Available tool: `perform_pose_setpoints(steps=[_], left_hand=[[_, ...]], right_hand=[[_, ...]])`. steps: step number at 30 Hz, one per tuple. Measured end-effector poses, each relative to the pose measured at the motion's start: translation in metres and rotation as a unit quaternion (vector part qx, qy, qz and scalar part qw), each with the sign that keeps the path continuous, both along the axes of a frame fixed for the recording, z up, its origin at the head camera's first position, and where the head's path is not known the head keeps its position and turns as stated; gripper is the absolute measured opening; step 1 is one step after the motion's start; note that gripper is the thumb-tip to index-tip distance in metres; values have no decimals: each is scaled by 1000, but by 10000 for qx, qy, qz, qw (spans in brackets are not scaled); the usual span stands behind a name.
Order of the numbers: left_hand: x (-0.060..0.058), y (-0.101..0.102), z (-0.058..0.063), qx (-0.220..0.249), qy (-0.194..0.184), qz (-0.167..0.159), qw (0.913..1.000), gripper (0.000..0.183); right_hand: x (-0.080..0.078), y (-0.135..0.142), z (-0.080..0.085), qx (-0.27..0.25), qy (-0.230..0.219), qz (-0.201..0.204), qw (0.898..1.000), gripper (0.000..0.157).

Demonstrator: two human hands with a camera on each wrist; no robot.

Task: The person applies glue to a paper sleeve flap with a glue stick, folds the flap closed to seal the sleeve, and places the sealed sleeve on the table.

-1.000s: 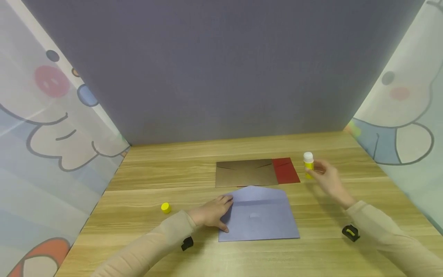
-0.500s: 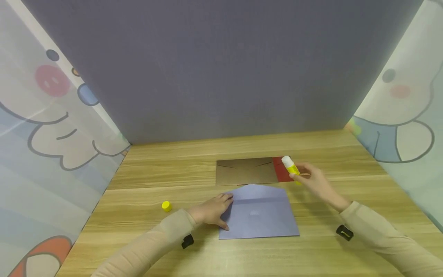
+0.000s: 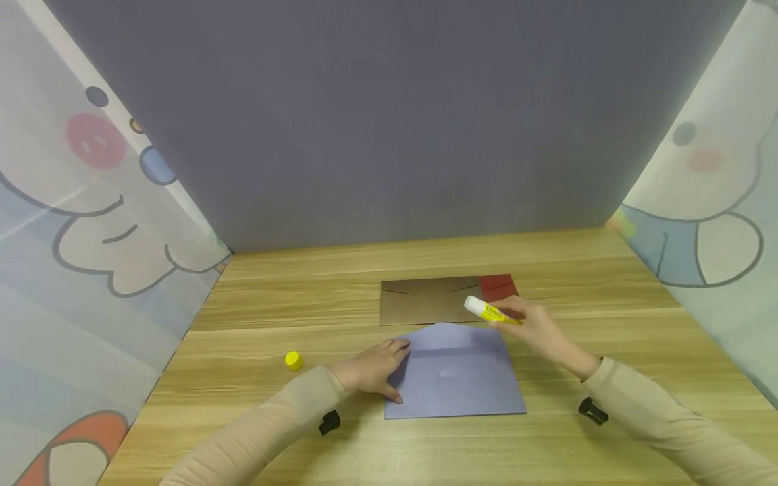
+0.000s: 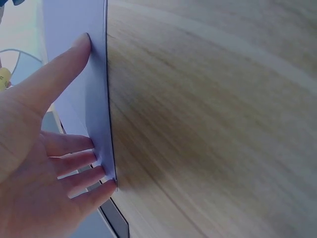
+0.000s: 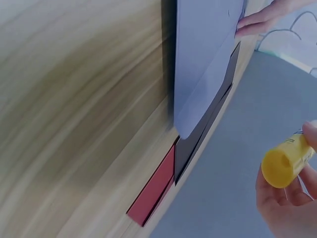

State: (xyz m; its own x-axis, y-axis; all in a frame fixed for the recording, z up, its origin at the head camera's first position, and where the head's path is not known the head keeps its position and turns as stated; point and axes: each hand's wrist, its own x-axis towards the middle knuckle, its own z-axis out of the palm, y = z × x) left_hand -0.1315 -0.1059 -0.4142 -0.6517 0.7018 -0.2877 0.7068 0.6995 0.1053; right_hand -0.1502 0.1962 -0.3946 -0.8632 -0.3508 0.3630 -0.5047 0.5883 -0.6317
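While our left hand rests, fingers outstretched, on the left side of the lavender paper envelope on the wood-grain table, our right hand pinches the yellow cylindrical glue stick aloft near the flap. Should the left hand press too lightly, we judge the envelope could skid. Head view shows the stick's white end; the right wrist view shows its round yellow base instead.

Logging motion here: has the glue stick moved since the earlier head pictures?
Yes: the glue stick went left, from right of the red envelope to partly hiding it.
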Motion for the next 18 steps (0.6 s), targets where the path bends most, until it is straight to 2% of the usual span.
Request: perform_pose_setpoints(steps=[4, 13, 18], left_hand=[[0, 0, -1, -14, -20, -3, 10000, 90], [-1, 0, -2, -7, -80, 36, 10000, 90], [-3, 0, -3, -27, -30, 43, 10000, 91]], right_hand=[[1, -5, -1, -96, -48, 84, 9999, 31], [3, -16, 1, -205, -289, 4, 9994, 29], [2, -23, 2, -487, -1062, -73, 9931, 31]])
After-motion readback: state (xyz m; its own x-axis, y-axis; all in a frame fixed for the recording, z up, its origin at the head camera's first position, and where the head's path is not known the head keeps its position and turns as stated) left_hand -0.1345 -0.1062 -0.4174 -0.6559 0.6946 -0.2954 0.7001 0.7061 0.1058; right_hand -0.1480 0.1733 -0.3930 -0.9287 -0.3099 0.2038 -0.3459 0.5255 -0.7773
